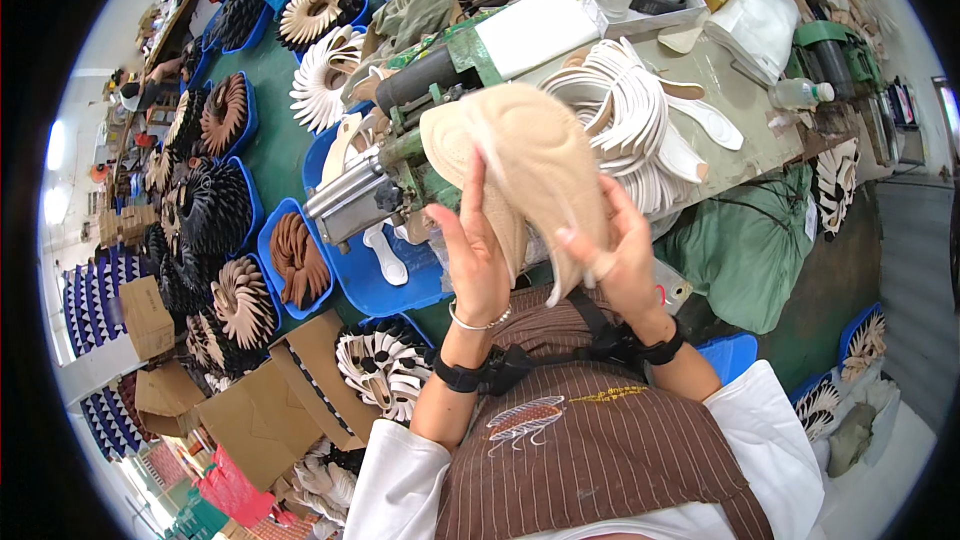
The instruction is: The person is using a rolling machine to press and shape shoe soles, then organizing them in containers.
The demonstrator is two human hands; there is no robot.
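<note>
Some beige insoles (545,155) between fingers (473,186)

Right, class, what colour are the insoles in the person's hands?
The insoles are pale beige, seen best in the head view.

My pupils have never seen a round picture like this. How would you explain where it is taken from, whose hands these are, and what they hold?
There is no robot here. A wide fisheye camera on the person's head looks down, which bends straight edges. The bare left hand and right hand are the wearer's own. The right grips beige insole-shaped pieces; the left's fingers touch them. On the table lie stacked white insole-shaped pieces and a clear bottle. To the left are a machine's metal rollers.
</note>
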